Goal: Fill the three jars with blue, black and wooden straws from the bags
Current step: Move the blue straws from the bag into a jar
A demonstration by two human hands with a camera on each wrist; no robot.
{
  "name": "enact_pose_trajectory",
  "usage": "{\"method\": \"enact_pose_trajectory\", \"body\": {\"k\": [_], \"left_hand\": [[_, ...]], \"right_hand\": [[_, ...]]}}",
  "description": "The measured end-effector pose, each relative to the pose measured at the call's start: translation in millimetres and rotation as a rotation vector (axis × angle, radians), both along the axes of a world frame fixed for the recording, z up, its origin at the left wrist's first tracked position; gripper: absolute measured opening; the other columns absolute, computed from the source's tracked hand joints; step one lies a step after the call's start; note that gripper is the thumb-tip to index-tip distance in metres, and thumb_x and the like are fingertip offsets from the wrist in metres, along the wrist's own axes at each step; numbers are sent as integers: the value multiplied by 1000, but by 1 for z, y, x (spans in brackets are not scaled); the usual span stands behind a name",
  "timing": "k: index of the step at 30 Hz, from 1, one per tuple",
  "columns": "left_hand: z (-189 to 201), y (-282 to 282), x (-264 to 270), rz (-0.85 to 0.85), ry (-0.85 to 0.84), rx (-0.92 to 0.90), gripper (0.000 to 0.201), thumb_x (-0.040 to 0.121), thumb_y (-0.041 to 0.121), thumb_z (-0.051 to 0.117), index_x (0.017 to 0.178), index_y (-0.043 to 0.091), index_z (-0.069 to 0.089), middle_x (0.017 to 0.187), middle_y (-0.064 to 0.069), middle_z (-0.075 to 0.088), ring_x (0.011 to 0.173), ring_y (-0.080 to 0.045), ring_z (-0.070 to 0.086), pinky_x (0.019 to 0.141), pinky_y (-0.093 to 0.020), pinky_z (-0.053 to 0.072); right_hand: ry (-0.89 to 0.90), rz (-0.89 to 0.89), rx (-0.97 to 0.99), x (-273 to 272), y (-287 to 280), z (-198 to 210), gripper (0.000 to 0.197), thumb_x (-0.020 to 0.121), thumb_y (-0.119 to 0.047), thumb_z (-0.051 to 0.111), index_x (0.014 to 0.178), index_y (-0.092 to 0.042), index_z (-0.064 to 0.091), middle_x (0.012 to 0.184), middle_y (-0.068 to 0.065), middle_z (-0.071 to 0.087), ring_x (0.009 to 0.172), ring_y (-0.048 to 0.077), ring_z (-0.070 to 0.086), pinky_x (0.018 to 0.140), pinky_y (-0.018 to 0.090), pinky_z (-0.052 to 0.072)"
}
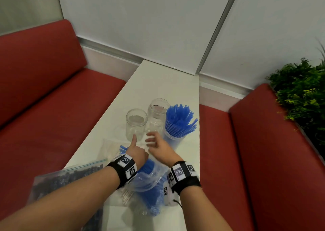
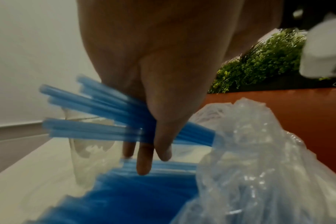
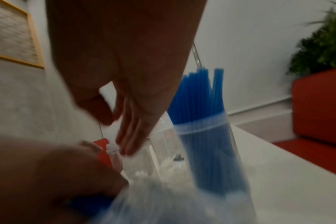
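The left hand point(image 2: 153, 84) grips a small bunch of blue straws point(image 2: 98, 115) above the open clear bag point(image 2: 259, 166), which lies at the near edge of the white table point(image 1: 163, 83). The right hand point(image 1: 159, 147) is loose, fingers spread, holding nothing (it is blurred). Two empty jars point(image 1: 136, 123) stand mid-table; the jar of blue straws point(image 1: 179, 125) is beside them, near the right edge.

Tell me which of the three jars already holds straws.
The rightmost jar, packed with upright blue straws. The two jars to its left stand empty.
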State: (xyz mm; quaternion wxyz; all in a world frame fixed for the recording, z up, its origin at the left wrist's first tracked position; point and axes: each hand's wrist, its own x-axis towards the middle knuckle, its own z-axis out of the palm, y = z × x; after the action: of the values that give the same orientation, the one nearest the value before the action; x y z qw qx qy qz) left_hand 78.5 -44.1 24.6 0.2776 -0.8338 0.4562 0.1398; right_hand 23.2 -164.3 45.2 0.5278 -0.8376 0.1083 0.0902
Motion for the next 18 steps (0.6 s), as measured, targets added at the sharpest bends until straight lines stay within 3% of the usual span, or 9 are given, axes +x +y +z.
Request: {"method": "enact_pose_trajectory", "body": {"k": [3, 5, 6, 8, 10, 12, 14, 16, 18], "left_hand": [[16, -3, -3, 88, 132, -17, 28, 100, 21, 44, 121, 15, 62, 126, -3, 63, 119, -23, 58, 101, -41, 39], [27, -5, -4, 131, 145, 10, 26, 99, 19, 49, 120, 14, 64, 125, -4, 64, 114, -23, 61, 94, -38, 47], [33, -6, -5, 128, 126, 23, 25, 99, 19, 49, 119, 14, 65, 125, -4, 64, 114, -23, 62, 94, -38, 48], [50, -8, -7, 80, 93, 27, 27, 100, 21, 48, 120, 13, 65, 124, -6, 64, 113, -25, 62, 88, -38, 48], [70, -9, -8, 18, 79, -10, 25, 98, 22, 51, 113, 10, 66, 116, -6, 67, 104, -27, 64, 74, -37, 45], [92, -9, -6, -22, 54, -110, 19, 92, 27, 57, 87, 11, 65, 90, -2, 66, 78, -22, 63, 61, -32, 41], [112, -5, 0, 10, 46, -289, 35, 91, 43, 55, 70, 16, 54, 68, 3, 54, 57, -14, 49, 52, -28, 33], [124, -3, 8, 57, 61, -533, 46, 93, 57, 45, 71, 19, 58, 62, 5, 53, 54, -11, 48, 49, -27, 28], [125, -3, 12, 108, 202, -726, 49, 96, 58, 40, 70, 20, 60, 64, 4, 59, 58, -11, 54, 52, -28, 36]], "right_hand": [[203, 165, -11, -13, 10, -31, 83, 87, 3, 65, 156, -17, 23, 137, 14, 55, 118, 21, 58, 101, 31, 50], [216, 191, -95, -17, 17, -42, 86, 83, -1, 73, 155, -16, 29, 136, 8, 58, 122, 15, 57, 102, 30, 49], [216, 181, -121, -18, 20, -46, 76, 82, -4, 77, 148, -15, 40, 130, 4, 63, 117, 8, 60, 101, 31, 50], [188, 88, -188, -17, 26, -49, 34, 85, -10, 76, 115, -15, 60, 97, -7, 70, 86, -5, 65, 84, 28, 51], [167, -9, -193, -16, 29, -47, 8, 92, -13, 65, 84, -15, 64, 65, -15, 65, 59, -4, 59, 67, 24, 47], [129, -35, -108, -19, 31, -44, 26, 97, -15, 58, 71, -21, 60, 48, -13, 61, 47, -5, 56, 60, 20, 48], [71, -68, 1, -24, 30, -42, 24, 100, -19, 60, 76, -23, 58, 54, -9, 62, 52, 3, 60, 65, 20, 51], [19, -110, 61, -26, 27, -37, 28, 100, -29, 65, 75, -17, 59, 62, 0, 62, 62, 15, 61, 71, 27, 51], [-17, -142, 105, -21, 25, -32, 30, 98, -30, 68, 73, -14, 60, 62, 2, 61, 62, 17, 59, 72, 29, 51]]}}
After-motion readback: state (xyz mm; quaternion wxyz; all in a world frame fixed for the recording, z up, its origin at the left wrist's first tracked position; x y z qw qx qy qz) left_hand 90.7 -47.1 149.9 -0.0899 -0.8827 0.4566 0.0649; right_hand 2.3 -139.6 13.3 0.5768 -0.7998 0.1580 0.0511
